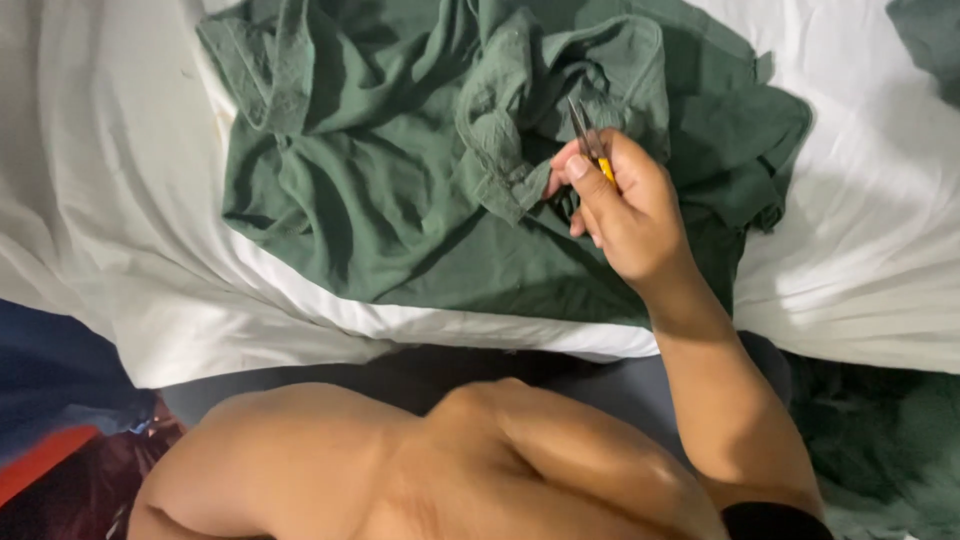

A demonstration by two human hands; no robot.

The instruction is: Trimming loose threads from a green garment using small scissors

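My right hand (pixel 628 210) is closed around a small pair of metal snips (pixel 586 134) with a yellow grip, blades pointing up and away from me. It hovers over a crumpled dark green garment (pixel 390 170) spread on a white sheet (pixel 120 200), beside a folded collar or placket of the cloth (pixel 500 150). Two fingertips touch the garment just below that fold. A bare bent arm (pixel 420 460) fills the bottom of the view; its hand is hidden, so my left hand cannot be seen.
More green cloth lies at the top right corner (pixel 930 40) and at the lower right (pixel 880 440). A blue and orange fabric (pixel 50 420) sits at the lower left, below the sheet's edge.
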